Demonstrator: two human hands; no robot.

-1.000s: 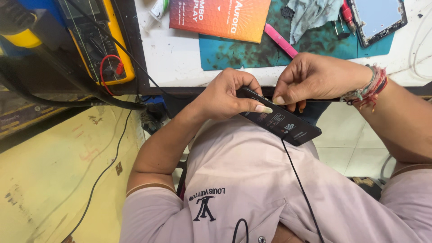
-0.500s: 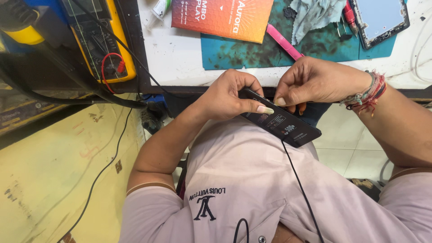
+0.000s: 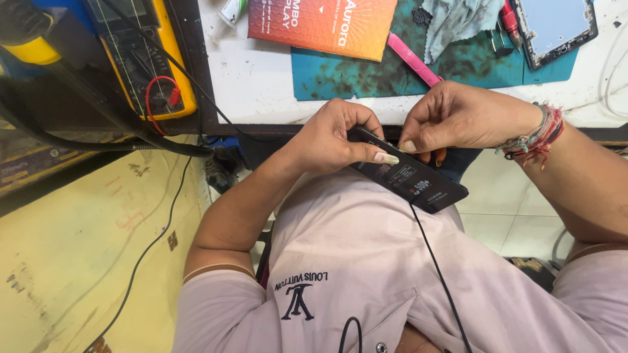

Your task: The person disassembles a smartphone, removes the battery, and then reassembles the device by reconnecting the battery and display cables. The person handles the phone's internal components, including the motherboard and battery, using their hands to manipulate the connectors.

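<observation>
A black phone [image 3: 418, 183] is held over my lap, just below the front edge of the white workbench [image 3: 255, 85]. My left hand [image 3: 333, 137] grips its upper end, with the thumb laid flat across its face. At that same upper edge my right hand [image 3: 458, 117], with red thread bracelets at the wrist, pinches with thumb and fingertips. What sits between those fingertips is hidden. A thin black cable [image 3: 438, 268] runs from under the phone down across my pale pink shirt.
On the bench lie an orange booklet [image 3: 320, 26], a pink tool [image 3: 412, 59], a stained teal mat [image 3: 471, 65], a grey cloth [image 3: 458, 19] and a framed screen part [image 3: 556, 26]. A yellow multimeter [image 3: 140, 59] with leads sits at left.
Both hands stay on the phone with only small finger shifts. The view has moved slightly.
</observation>
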